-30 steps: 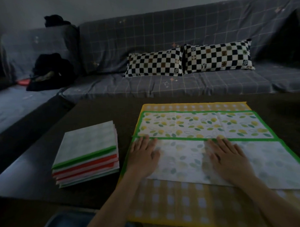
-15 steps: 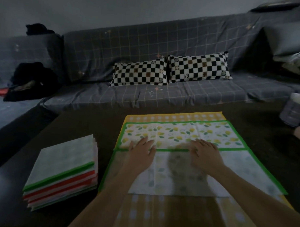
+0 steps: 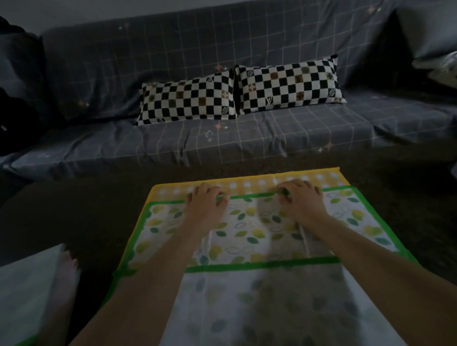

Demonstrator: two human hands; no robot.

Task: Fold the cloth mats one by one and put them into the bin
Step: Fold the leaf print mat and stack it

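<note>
Green-bordered leaf-print cloth mat point(image 3: 246, 225) looks thin, floppy; I see left hand point(image 3: 204, 207) and right hand point(image 3: 300, 201) pinching its far hem, best hold.

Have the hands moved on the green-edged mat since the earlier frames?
Yes. Both the left hand and right hand went from the fold line forward to the green-edged mat's far border.

Dim, murky room; soft blur, warped edges.
</note>
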